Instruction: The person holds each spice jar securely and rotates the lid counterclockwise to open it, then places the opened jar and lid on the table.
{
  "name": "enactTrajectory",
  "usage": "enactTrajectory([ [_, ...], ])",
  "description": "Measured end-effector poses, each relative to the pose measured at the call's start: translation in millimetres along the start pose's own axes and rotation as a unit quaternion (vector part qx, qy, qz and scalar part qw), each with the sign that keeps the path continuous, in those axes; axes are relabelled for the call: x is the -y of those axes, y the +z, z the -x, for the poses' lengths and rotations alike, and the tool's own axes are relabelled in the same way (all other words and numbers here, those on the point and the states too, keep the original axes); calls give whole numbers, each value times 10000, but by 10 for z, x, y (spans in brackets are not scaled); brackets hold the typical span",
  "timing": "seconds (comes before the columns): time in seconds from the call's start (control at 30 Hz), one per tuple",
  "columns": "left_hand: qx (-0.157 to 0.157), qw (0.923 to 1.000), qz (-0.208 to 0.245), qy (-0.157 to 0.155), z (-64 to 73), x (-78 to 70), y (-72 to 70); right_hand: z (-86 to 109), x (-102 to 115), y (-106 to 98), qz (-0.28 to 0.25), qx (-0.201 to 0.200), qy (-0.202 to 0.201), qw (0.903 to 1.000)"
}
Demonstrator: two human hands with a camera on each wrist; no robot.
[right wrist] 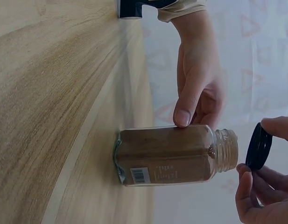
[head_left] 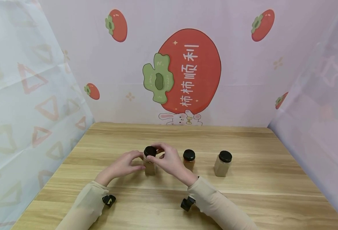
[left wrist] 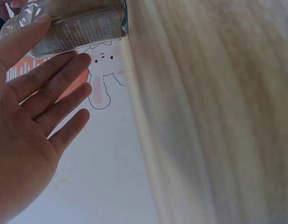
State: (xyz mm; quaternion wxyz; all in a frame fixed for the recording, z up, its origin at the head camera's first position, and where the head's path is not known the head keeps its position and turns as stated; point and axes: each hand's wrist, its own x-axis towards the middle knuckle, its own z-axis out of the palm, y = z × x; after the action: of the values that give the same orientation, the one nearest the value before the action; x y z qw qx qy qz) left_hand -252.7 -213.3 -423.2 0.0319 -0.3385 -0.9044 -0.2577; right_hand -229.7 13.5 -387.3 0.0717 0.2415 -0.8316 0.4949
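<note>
A clear glass spice jar (right wrist: 167, 156) of brown powder stands upright on the table, its threaded mouth uncovered. Just above that mouth, my right hand (head_left: 170, 159) pinches the black lid (right wrist: 259, 146) between thumb and fingers; the lid is tilted and apart from the jar. My left hand (head_left: 124, 164) is at the jar's left side. Its thumb (right wrist: 182, 117) touches the glass, while the other fingers (left wrist: 64, 77) extend loosely, spread beside the jar. Printed text shows on the jar in the left wrist view.
To the right stand two more black-capped jars: one with orange-brown contents (head_left: 189, 161), partly behind my right hand, and one with pale beige contents (head_left: 222, 166). The wooden table (head_left: 261, 191) meets printed cloth walls at its back and sides.
</note>
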Motion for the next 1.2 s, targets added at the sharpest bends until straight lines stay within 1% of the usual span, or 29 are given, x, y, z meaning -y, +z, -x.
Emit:
enactTrajectory([
  [0.13, -18, 10000, 2, -3, 1, -1, 2, 10, 6, -14, -119, -34, 9, 9999],
  [0.33, -23, 10000, -40, 32, 5, -1, 7, 25, -34, -21, -213, -48, -118, 9997],
  [0.53, -31, 10000, -35, -1, 0, -1, 7, 40, -51, -44, -124, 19, -105, 9999],
  [0.8, -24, 10000, -51, -61, 0, -19, -1, 50, -37, -87, -161, 190, -144, 9996],
  [0.97, -6, 10000, -8, -96, 0, -17, 2, 67, -27, -113, -182, 317, -95, 9993],
  [1.2, 49, 9999, 24, -106, -5, -11, 2, 104, -5, -128, -217, 518, 115, 9984],
])
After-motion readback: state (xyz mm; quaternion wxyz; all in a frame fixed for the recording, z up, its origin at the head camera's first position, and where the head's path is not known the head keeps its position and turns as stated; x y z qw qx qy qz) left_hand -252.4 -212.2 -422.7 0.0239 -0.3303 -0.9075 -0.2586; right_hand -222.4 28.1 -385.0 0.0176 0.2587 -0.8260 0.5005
